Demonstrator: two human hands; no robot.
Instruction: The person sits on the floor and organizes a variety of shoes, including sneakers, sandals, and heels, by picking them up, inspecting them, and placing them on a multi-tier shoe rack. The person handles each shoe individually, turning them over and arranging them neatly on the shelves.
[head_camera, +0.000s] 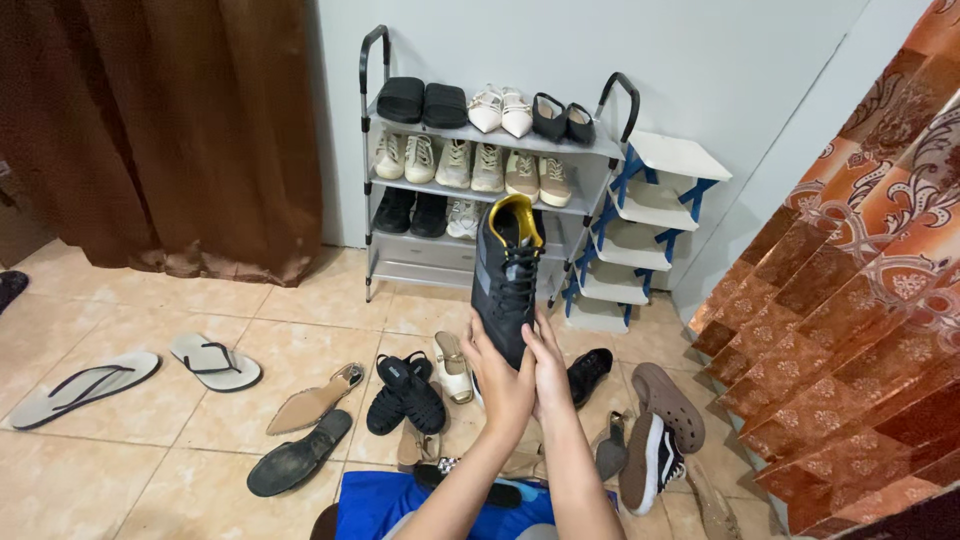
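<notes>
Far left: brown curtain hangs to the tiled floor. On the tiles, a pair of grey flip-flops, soles down, well apart from each other. Right of them, a tan pointed flat and a black sole-up shoe, then a pair of black strappy sandals.

Centre: grey tiered shoe rack against the white wall. Top tier: black slides, white pointed pairs, black flats. Middle tier: pale sneakers. Lower tier: black shoes and one white.

Held up in front of the rack: dark grey sneaker, yellow lining, black laces, toe down, heel up. Left hand and right hand clasp its toe end from both sides, fingers closed on the shoe. No labels legible.

Right: small white-and-blue rack, shelves bare. Below it, a brown clog and a black-and-white sneaker on the floor. Far right: orange patterned curtain.
</notes>
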